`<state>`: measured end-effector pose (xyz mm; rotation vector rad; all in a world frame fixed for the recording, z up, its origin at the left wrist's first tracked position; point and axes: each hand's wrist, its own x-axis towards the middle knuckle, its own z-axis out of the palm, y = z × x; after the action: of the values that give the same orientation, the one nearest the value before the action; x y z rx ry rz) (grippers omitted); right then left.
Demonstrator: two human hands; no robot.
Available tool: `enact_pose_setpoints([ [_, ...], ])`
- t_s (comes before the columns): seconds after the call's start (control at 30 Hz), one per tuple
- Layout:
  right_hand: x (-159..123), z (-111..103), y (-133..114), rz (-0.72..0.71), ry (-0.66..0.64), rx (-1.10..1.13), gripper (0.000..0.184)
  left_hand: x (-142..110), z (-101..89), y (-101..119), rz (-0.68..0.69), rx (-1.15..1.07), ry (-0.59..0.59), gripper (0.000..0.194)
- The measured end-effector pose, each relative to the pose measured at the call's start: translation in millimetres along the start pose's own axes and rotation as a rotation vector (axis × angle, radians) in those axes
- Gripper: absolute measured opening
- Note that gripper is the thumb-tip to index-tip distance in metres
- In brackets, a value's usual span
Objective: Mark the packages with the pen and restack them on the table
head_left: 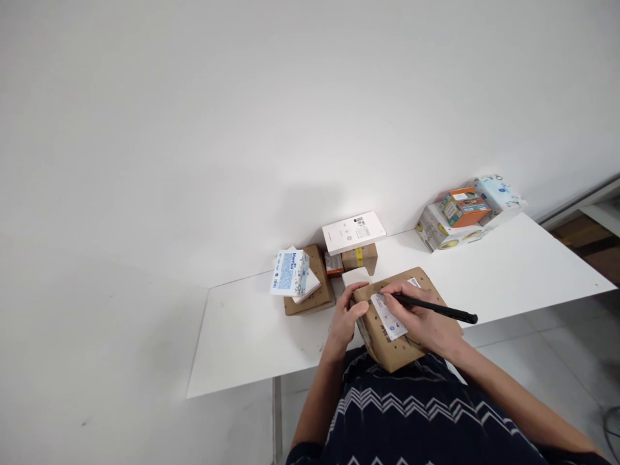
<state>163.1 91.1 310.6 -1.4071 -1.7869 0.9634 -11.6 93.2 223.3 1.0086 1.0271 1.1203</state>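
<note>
A brown cardboard parcel (404, 345) lies at the near edge of the white table (242, 336), with a white label (390, 318) stuck on its top. My left hand (346, 318) grips the parcel's left corner, thumb on top. My right hand (421, 318) rests on the parcel and pinches a black pen (438, 309), whose tip touches the label's upper end.
Behind the parcel sit a small white box (355, 276), a brown box (359, 257) under a flat white box (353, 231), and a small orange item (334, 263). At left a blue-and-white box (289, 273) lies on another brown parcel (317, 298). Colourful boxes (465, 210) stand at the table's far right.
</note>
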Motion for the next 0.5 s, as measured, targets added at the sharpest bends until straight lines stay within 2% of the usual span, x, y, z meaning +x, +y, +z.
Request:
enact_pose_setpoints([
  [0.5, 4.4, -2.5, -5.3, 0.034, -0.031, 0.009, 0.016, 0.9, -0.1, -3.4, -0.006, 0.010, 0.012, 0.041],
])
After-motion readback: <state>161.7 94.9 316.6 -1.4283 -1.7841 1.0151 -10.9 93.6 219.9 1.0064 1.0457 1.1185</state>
